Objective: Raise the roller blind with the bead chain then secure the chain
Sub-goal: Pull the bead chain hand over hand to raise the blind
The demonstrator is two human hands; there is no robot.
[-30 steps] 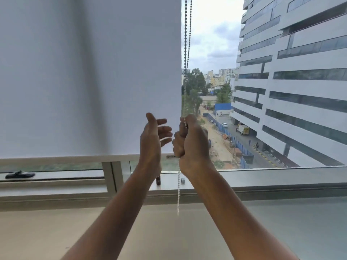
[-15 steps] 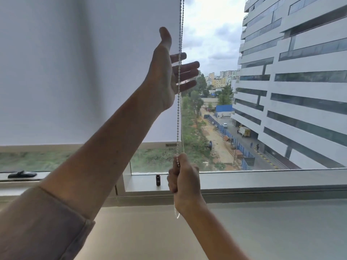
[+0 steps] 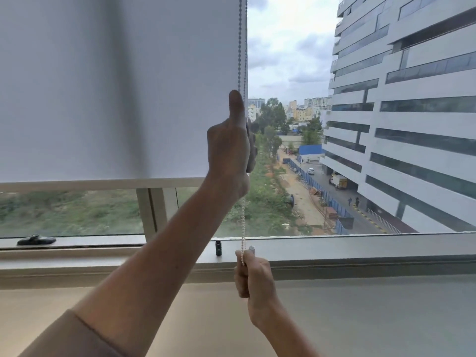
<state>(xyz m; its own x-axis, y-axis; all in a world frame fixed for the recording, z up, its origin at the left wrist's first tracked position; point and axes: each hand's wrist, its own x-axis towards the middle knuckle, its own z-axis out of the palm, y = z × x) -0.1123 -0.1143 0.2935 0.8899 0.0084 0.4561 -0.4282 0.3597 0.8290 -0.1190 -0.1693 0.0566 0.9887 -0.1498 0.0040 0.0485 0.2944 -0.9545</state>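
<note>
A white roller blind (image 3: 116, 86) covers the left window pane; its bottom bar (image 3: 103, 183) hangs well above the sill. The bead chain (image 3: 241, 47) drops along the blind's right edge. My left hand (image 3: 230, 148) is closed around the chain at mid height, thumb pointing up. Below it the chain (image 3: 243, 222) runs taut down to my right hand (image 3: 253, 276), a fist gripping the chain just in front of the sill.
A grey window sill (image 3: 360, 247) runs across the view. On it stand a small black cylinder (image 3: 218, 248) and a small white fitting (image 3: 251, 249) by my right hand. A black window handle (image 3: 36, 240) lies at the left. A vertical frame post (image 3: 150, 212) divides the panes.
My right hand has pulled the chain down to the sill. My left hand, open and high before, has closed on the chain. The blind's bottom bar has risen.
</note>
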